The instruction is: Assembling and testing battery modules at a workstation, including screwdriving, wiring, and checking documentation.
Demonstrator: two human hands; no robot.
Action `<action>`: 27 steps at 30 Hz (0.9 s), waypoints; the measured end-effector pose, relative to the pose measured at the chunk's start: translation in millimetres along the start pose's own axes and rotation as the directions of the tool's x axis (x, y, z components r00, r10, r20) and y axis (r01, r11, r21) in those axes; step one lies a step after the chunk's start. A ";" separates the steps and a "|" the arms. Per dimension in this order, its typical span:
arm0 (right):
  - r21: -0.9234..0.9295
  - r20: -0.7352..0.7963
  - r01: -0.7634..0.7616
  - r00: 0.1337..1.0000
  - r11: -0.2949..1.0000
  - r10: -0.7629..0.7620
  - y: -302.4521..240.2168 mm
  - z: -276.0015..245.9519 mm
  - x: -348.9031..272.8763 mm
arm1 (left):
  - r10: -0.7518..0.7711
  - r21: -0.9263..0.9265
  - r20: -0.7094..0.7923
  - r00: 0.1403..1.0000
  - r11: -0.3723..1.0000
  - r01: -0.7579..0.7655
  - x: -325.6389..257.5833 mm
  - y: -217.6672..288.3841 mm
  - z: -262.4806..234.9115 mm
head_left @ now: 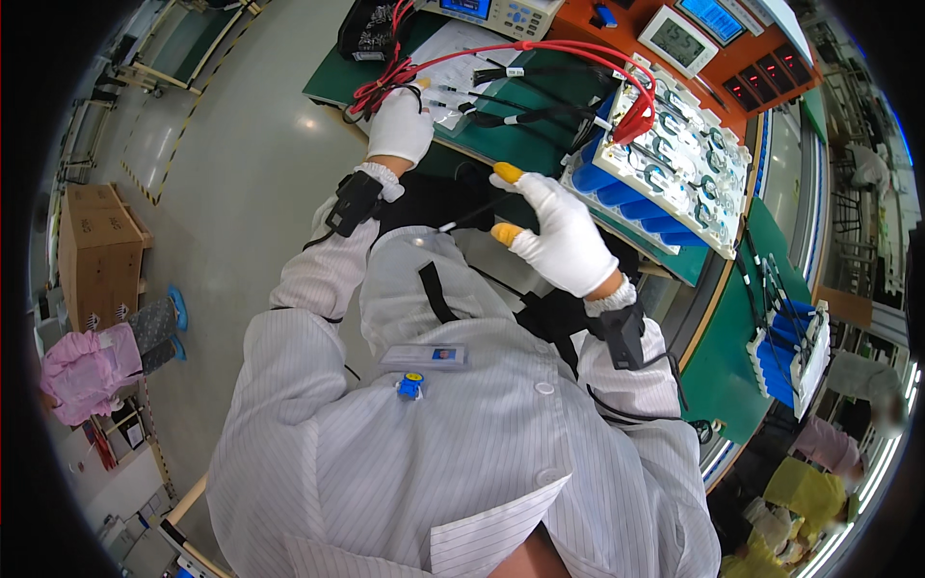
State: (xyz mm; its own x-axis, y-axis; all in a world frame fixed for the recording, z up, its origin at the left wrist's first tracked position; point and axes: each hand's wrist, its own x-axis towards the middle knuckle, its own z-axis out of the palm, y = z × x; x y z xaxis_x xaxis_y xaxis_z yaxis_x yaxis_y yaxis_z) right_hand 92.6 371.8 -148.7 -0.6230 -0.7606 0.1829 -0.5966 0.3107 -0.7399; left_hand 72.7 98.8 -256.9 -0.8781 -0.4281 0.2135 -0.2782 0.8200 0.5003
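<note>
My left hand (401,127), in a white glove with coloured fingertips, is at the near left edge of the green bench, beside a bundle of red test leads (393,79). Its fingers are curled in among the leads and thin black wires; what they grip is hidden. My right hand (564,231), gloved alike, hovers in front of the bench with thumb and fingers apart, holding nothing. Near it stands a battery pack (665,159) of blue cells under a white, wired top plate. Red clips (634,123) rest at the pack's left corner, and black cables (549,116) run from it leftward.
A bench meter (501,14) and an orange panel with displays (617,43) stand behind. White paper (462,58) lies under the cables. Another blue-and-white pack (795,356) sits at the right. A cardboard box (96,246) and a person in pink (92,371) are at left.
</note>
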 end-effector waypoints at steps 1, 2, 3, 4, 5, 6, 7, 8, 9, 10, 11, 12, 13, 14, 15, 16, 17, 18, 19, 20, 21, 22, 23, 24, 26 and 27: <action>0.046 0.021 -0.042 0.999 0.998 0.041 -5.1 -7.5 2.0 | -0.001 0.001 -0.006 1.000 1.000 0.001 5.0 -1.7 0.5; 0.137 -0.002 -0.072 0.997 0.988 0.073 -9.8 -17.7 2.5 | -0.017 0.066 0.083 0.996 0.998 0.011 9.4 -1.1 2.5; 0.208 -0.056 -0.097 0.992 0.973 0.111 -13.0 -26.2 1.2 | -0.042 0.135 0.169 0.985 0.991 0.019 11.6 -1.1 2.6; 0.200 -0.190 -0.097 0.972 0.975 0.136 -16.2 -32.6 -0.6 | -0.029 0.158 0.156 0.987 0.987 0.004 10.1 -1.0 3.4; 0.191 -0.326 -0.101 0.932 0.976 0.160 -17.8 -38.7 -2.1 | -0.025 0.155 0.154 0.988 0.988 0.001 10.8 0.8 2.9; 0.155 -0.538 -0.001 0.838 0.988 0.085 -15.1 -42.9 2.3 | -0.024 0.157 0.158 0.987 0.988 -0.001 11.2 1.3 1.4; 0.098 -0.719 0.089 0.695 0.991 0.008 -12.4 -46.8 7.9 | -0.024 0.161 0.162 0.986 0.987 -0.002 11.0 0.9 -0.5; 0.109 -0.777 0.112 0.630 0.988 0.014 -17.3 -54.3 12.4 | -0.025 0.162 0.167 0.986 0.987 -0.003 9.9 0.6 -1.6; 0.116 -0.743 0.156 0.669 0.981 -0.019 -15.6 -61.8 13.1 | -0.023 0.158 0.166 0.986 0.987 -0.004 7.6 -0.8 -3.2; 0.132 -0.721 0.126 0.693 0.983 0.008 -16.9 -68.5 18.3 | 0.006 0.131 0.164 0.986 0.991 -0.028 4.0 -2.7 -5.4; 0.149 -0.700 0.095 0.714 0.984 0.037 -17.7 -74.4 24.1 | 0.036 0.107 0.162 0.986 0.993 -0.054 -0.3 -1.3 -9.5; 0.148 -0.700 0.095 0.714 0.984 0.036 -15.7 -79.8 27.8 | 0.045 0.072 0.166 0.985 0.996 -0.058 -5.3 0.7 -13.6; 0.101 -0.581 -0.046 0.808 0.994 0.096 -12.7 -85.6 30.6 | 0.044 0.072 0.165 0.985 0.996 -0.057 -9.9 3.4 -18.4; 0.031 -0.453 -0.176 0.875 0.984 0.171 -9.9 -90.0 33.5 | 0.001 0.052 0.223 0.975 0.999 -0.013 -13.6 7.3 -24.8; 0.030 -0.452 -0.173 0.876 0.984 0.168 -5.3 -91.3 35.5 | -0.040 0.035 0.280 0.959 0.999 0.032 -15.1 8.9 -28.1; 0.237 -0.405 -0.115 0.891 0.965 0.206 0.7 -90.8 36.5 | -0.030 -0.042 0.261 0.965 0.998 0.042 -19.3 -0.4 -21.2; 0.434 -0.351 -0.060 0.907 0.899 0.231 5.1 -92.5 37.6 | -0.030 -0.044 0.257 0.966 0.998 0.042 -22.2 0.1 -24.0; 0.521 -0.432 0.017 0.868 0.853 0.246 5.3 -95.5 35.3 | 0.001 -0.134 0.244 0.970 0.990 0.033 -29.7 1.6 -27.3; 0.590 -0.462 0.076 0.848 0.804 0.259 7.2 -102.4 32.8 | 0.031 -0.224 0.228 0.973 0.974 0.021 -34.8 3.8 -30.3; 0.558 -0.501 0.138 0.842 0.818 0.199 5.9 -106.6 35.0 | 0.035 -0.153 0.265 0.963 0.988 0.006 -37.8 6.8 -36.2; 0.524 -0.537 0.200 0.832 0.828 0.139 3.2 -111.0 39.4 | 0.034 -0.154 0.267 0.963 0.988 0.008 -42.2 6.2 -37.0; 0.522 -0.552 0.169 0.814 0.836 0.180 -1.6 -110.1 43.5 | 0.050 -0.200 0.282 0.958 0.980 0.008 -46.3 4.4 -37.8; 0.491 -0.534 0.108 0.821 0.865 0.201 1.7 -110.8 47.0 | 0.070 -0.248 0.292 0.954 0.969 0.005 -48.3 3.8 -39.2; 0.488 -0.551 0.124 0.811 0.864 0.195 7.6 -108.6 50.8 | 0.089 -0.248 0.250 0.964 0.968 -0.025 -50.8 2.8 -37.3; 0.471 -0.545 0.082 0.810 0.878 0.217 16.0 -102.7 56.8 | 0.071 -0.258 0.243 0.967 0.966 -0.006 -56.0 2.8 -37.5; 0.450 -0.528 0.057 0.822 0.891 0.214 25.2 -98.8 57.4 | 0.046 -0.262 0.235 0.971 0.965 0.017 -58.0 1.0 -37.9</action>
State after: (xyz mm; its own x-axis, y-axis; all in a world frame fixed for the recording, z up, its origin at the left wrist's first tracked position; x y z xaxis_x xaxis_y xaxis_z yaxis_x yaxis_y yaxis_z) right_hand -8.2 392.3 -92.9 -0.9068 -0.2578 0.3335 -0.3394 -0.0226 -0.9404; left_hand 138.1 110.0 -237.0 -0.9569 -0.2884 0.0332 -0.1817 0.6841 0.7064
